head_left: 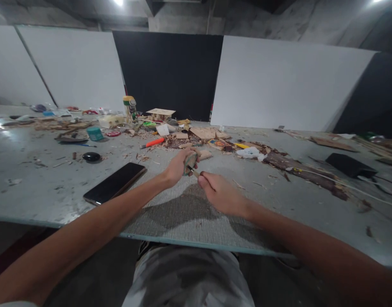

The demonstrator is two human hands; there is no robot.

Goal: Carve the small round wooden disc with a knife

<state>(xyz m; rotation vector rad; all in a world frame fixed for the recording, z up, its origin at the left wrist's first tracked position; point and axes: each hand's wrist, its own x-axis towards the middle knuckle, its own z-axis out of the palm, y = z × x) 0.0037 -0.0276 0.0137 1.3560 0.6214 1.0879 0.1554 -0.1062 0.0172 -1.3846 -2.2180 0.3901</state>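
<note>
My left hand (177,165) is closed around a small piece of wood with green edges (191,160), held just above the table. In my right hand (224,194) is a carving tool (195,173) with a pale wooden handle. Its dark metal tip meets the near face of the wood piece, or lies right in front of it; I cannot tell which. The fingers of the left hand wrap behind the piece and are partly hidden. A flat light wood offcut (205,154) lies just behind my hands.
A phone (115,183) lies left of my left forearm, near a black mouse-like object (91,157) and a teal jar (95,134). Behind are an orange cutter (154,142), wood shavings and a yellow-lidded bottle (129,108). Bark strips (304,172) and a black box (351,165) lie right.
</note>
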